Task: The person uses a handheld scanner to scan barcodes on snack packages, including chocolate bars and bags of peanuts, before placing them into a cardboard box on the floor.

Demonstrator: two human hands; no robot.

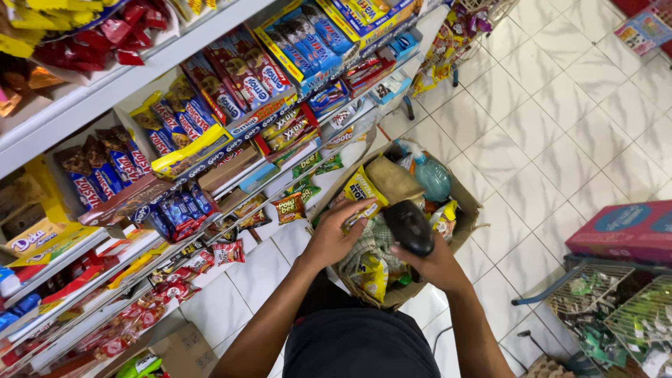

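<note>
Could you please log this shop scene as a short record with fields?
place: shop aisle, tiled floor
left hand: on a yellow packet in the box
right hand: holds a black scanner over the box
box contents: snack packets, a blue bottle
beside: shelves of snacks

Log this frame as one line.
left hand: reaching into cardboard box, on yellow packet | right hand: holding black scanner | shelves: left

Tiled floor (560, 140): cardboard box (465, 203), maybe crate (623, 231).
</note>
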